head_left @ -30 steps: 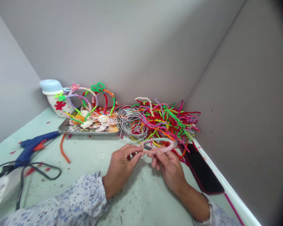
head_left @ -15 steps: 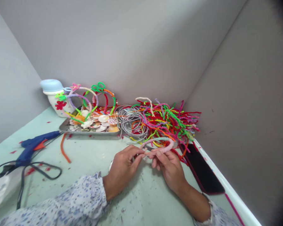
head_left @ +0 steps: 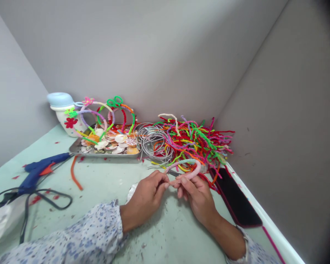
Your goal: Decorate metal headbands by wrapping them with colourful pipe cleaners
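Observation:
A curved headband wrapped in fuzzy pipe cleaner (head_left: pixel 195 171), pink at the right and pale green along its top, is held between my two hands above the table. My left hand (head_left: pixel 149 192) pinches its thin pinkish end between thumb and fingertips. Around the pink stretch, the thumb and fingers of my right hand (head_left: pixel 197 196) are closed. The fingers partly hide the lower side of the band. Behind it lies a heap of colourful pipe cleaners (head_left: pixel 200 141), with a coil of silver wire (head_left: pixel 154 143) at its left.
A metal tray (head_left: pixel 110 156) holds seashells and several decorated headbands (head_left: pixel 95 113). Behind it stands a white bottle with a blue lid (head_left: pixel 61 101). At left lies a blue glue gun (head_left: pixel 35 176) with its cord. A dark phone (head_left: pixel 238 200) rests by the right edge.
My left hand has shifted slightly, turning at the fingertips, and the headband's end tilts a little lower. A white object beside my left wrist shows more. My right hand stays nearly still.

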Available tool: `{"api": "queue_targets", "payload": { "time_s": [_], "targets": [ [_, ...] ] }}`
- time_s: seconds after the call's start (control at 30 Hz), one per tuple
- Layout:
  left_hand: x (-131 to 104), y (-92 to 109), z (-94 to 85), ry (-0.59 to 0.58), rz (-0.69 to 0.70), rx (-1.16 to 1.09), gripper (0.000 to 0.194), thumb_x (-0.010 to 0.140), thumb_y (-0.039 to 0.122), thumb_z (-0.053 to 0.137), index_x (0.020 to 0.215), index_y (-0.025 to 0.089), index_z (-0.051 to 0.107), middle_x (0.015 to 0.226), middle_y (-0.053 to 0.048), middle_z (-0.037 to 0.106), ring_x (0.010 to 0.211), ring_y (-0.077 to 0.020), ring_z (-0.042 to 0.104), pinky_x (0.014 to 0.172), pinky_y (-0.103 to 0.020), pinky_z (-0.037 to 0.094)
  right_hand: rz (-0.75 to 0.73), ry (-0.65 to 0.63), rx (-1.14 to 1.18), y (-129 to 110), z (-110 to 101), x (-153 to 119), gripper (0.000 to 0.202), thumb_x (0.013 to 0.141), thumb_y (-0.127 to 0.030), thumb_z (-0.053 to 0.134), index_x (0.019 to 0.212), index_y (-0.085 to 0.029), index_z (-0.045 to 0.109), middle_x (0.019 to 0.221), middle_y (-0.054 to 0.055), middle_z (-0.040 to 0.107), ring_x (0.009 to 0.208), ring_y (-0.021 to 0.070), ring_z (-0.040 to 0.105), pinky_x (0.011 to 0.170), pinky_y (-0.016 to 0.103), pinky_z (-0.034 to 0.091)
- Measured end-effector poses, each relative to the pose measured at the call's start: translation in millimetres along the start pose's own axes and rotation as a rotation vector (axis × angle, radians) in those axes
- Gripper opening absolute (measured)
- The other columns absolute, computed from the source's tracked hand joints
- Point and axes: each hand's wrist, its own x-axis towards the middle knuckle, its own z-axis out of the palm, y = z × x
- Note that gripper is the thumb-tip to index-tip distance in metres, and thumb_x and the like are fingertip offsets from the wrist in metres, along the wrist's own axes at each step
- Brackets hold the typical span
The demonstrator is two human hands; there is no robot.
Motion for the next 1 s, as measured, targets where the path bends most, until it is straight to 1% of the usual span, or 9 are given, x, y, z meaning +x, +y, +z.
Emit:
{"api": "queue_targets", "payload": {
  "time_s": [0.2,0.33,0.53,0.7,0.8,0.93,1.0],
  "targets": [
    [0,0,0.9,-0.02,-0.022,-0.031,0.019,0.09,0.022,0.04,0.086,0.018,0.058,0.083,-0.002,0.059,0.077,-0.0151,0.054,0.071,-0.026,0.04,0.014,0.01,-0.015,0,0,0,0.024,0.086,-0.037,0.054,0.081,-0.015,0.063,0.057,0.001,0.059,0.049,0.0113,0.048,0.045,0.023,0.034],
    [0,0,2.2,-0.043,-0.04,-0.049,0.02,0.09,0.022,0.039,0.089,0.018,0.059,0.085,-0.003,0.059,0.079,-0.0159,0.054,0.073,-0.026,0.04,0.0,-0.007,-0.017,1,-1,-1,0.024,0.086,-0.036,0.054,0.078,-0.015,0.063,0.064,0.003,0.063,0.051,0.011,0.05,0.048,0.023,0.036],
    [1,-5,4.9,-0.095,-0.124,-0.182,0.02,0.09,0.025,0.039,0.084,0.017,0.056,0.076,-0.001,0.056,0.072,-0.0147,0.05,0.063,-0.024,0.039,-0.007,-0.012,-0.06,-2,-1,-1,0.024,0.087,-0.035,0.054,0.076,-0.015,0.063,0.054,-0.001,0.056,0.05,0.01,0.048,0.05,0.023,0.037],
    [2,-10,6.9,-0.124,-0.104,-0.304,0.02,0.09,0.027,0.039,0.08,0.017,0.052,0.074,0.0,0.052,0.069,-0.0129,0.047,0.061,-0.022,0.038,-0.005,-0.018,-0.076,-3,-1,0,0.024,0.087,-0.036,0.054,0.076,-0.016,0.062,0.057,-0.001,0.058,0.049,0.0093,0.048,0.05,0.022,0.036],
    [2,-9,6.4,-0.131,-0.105,-0.343,0.02,0.09,0.028,0.04,0.079,0.016,0.052,0.074,0.0,0.052,0.069,-0.0128,0.047,0.06,-0.022,0.038,-0.012,-0.01,-0.084,-2,-1,0,0.024,0.086,-0.036,0.054,0.076,-0.016,0.062,0.057,-0.001,0.057,0.05,0.0102,0.048,0.05,0.023,0.037],
    [2,-4,4.4,-0.138,-0.165,-0.359,0.019,0.089,0.028,0.041,0.082,0.016,0.054,0.073,0.0,0.051,0.067,-0.0125,0.045,0.058,-0.021,0.037,-0.017,-0.001,-0.093,-3,-2,0,0.025,0.086,-0.037,0.053,0.075,-0.016,0.062,0.056,-0.001,0.056,0.05,0.0106,0.047,0.05,0.023,0.037],
    [2,-2,4.4,-0.131,-0.173,-0.364,0.02,0.089,0.028,0.041,0.08,0.017,0.054,0.072,0.0,0.05,0.065,-0.0123,0.045,0.057,-0.021,0.037,-0.019,-0.001,-0.105,-4,-2,0,0.025,0.086,-0.037,0.053,0.074,-0.016,0.061,0.056,-0.001,0.056,0.05,0.0107,0.047,0.05,0.024,0.038]
  ]
}}
